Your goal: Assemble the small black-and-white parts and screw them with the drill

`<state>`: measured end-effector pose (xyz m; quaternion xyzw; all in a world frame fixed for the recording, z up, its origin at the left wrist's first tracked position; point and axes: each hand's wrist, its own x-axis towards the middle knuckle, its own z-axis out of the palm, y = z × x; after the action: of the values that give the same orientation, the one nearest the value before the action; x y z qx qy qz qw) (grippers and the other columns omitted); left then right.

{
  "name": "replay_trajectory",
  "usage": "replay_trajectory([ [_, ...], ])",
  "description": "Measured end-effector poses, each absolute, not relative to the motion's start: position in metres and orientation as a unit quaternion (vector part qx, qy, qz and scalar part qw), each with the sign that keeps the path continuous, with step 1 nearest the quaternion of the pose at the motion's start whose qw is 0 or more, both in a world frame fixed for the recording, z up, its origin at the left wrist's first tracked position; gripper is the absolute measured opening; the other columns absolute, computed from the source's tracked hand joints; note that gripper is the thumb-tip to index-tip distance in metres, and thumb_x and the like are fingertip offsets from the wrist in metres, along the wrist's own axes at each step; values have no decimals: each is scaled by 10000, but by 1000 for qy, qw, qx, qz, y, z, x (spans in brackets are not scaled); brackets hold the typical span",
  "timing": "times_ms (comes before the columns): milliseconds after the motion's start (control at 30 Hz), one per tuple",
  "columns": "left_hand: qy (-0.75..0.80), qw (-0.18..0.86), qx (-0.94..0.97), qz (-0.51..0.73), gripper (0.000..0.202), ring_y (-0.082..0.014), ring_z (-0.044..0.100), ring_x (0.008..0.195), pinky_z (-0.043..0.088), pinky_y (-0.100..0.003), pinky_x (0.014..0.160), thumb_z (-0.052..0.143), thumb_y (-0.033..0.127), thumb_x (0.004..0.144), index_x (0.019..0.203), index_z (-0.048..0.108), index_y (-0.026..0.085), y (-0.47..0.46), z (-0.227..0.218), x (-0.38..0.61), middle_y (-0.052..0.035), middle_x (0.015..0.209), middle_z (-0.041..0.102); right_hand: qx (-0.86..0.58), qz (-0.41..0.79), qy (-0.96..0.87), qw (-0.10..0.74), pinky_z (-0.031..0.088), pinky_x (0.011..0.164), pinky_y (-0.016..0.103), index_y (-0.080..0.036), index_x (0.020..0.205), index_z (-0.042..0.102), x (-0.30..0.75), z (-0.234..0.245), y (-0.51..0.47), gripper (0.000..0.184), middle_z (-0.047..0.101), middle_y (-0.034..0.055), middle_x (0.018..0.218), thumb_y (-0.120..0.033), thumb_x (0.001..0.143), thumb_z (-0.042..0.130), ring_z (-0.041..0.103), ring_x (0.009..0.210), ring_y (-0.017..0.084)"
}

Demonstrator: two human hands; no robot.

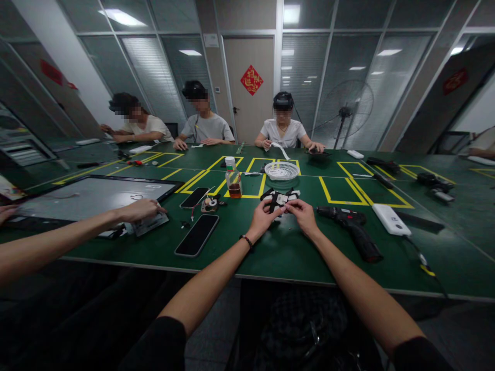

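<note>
Small black-and-white assembly pinched from both sides

The person's left hand gripped the left side of the assembly, while the right hand pinched its near right edge between thumb and fingers — the fingertips of both nearly meeting. The piece was near the front of the green table; whether it touched the surface could not be told. Beyond it stood a bottle and a white basket. A dark phone lay to the left — a black power drill to the right.
</note>
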<state>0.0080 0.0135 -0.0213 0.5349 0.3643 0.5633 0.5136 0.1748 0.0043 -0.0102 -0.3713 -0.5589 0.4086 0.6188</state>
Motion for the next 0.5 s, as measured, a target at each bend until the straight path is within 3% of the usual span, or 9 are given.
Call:
replay_trajectory([
  [500, 360, 492, 560, 561, 640, -253, 696, 938, 551, -431, 882, 833, 369, 644, 1179, 558, 150, 9, -20, 10, -141, 1049, 706, -369, 421, -558, 613, 553, 779, 366, -188, 859, 671, 180, -15, 6, 336, 693, 26, 821, -462, 693, 773, 666, 749, 199],
])
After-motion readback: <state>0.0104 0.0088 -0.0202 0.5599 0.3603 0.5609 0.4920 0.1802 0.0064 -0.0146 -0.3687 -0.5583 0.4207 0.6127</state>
